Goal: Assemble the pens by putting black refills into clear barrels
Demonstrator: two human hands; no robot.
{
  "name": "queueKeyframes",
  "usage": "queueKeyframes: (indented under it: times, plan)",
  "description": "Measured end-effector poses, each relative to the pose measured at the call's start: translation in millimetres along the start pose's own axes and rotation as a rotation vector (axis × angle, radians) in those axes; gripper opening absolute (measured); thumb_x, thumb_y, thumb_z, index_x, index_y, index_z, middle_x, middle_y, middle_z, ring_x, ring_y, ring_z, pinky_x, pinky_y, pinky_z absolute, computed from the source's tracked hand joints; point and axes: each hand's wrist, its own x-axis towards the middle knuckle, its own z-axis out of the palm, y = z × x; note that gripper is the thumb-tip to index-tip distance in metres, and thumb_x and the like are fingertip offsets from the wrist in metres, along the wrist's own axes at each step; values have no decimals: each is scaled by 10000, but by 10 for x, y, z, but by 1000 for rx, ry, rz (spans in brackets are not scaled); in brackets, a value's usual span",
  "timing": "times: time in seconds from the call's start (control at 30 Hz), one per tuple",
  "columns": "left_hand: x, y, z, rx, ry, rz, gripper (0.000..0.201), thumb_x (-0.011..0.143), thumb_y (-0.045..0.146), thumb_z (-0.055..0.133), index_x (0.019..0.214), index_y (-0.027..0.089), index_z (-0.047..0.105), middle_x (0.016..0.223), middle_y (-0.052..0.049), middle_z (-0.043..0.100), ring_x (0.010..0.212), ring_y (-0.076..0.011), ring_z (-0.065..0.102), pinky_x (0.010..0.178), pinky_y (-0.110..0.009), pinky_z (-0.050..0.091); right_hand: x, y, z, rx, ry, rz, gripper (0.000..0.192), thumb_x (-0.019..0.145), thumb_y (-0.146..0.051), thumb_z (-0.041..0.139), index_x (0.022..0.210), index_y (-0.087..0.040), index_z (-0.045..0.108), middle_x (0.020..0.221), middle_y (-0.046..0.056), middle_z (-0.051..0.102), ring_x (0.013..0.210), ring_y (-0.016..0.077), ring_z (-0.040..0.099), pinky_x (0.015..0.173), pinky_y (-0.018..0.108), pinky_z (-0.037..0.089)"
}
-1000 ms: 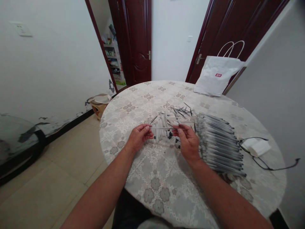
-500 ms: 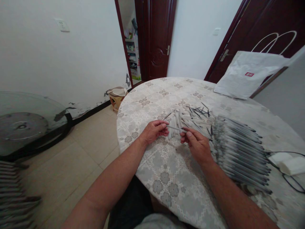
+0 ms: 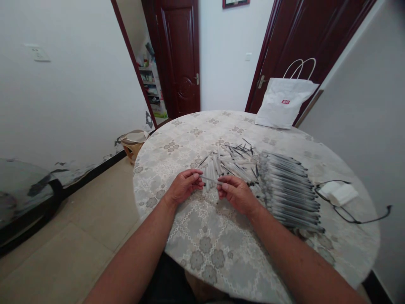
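Left hand (image 3: 185,185) and right hand (image 3: 236,193) are each pinching an end of one thin pen tube (image 3: 209,180), which we are holding just above the desk (image 3: 202,236). Risk, in our judgement: a slipping pinch is dropping it into the loose parts pile (image 3: 234,158), or an elbow is nudging the stacked pens (image 3: 291,190).

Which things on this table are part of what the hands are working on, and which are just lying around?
In use: pen tube held between left hand and right hand; loose parts pile; row of pens.
Lying about: white bag; glasses; tissue.
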Motion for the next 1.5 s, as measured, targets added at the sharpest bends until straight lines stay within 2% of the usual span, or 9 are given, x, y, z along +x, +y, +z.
queueKeyframes:
  times: [0.5, 1.5]
  plan:
    - [14, 61, -97, -55, 42, 14, 331, 762, 320, 846, 988, 139, 687, 690, -15, 671, 622, -136, 679, 638, -276, 604, 54, 139, 43, -33, -114, 42, 325, 707, -325, 873, 980, -202, 747, 823, 25, 760, 620, 132, 666, 594, 278, 547]
    - [23, 41, -113, -49, 8, 9, 285, 803, 311, 810, 1000, 140, 694, 704, -20, 673, 643, -143, 682, 657, -295, 608, 56, 175, 1, -80, -125, 24, 296, 755, -310, 844, 1019, -209, 757, 854, 30, 762, 633, 130, 671, 612, 281, 552]
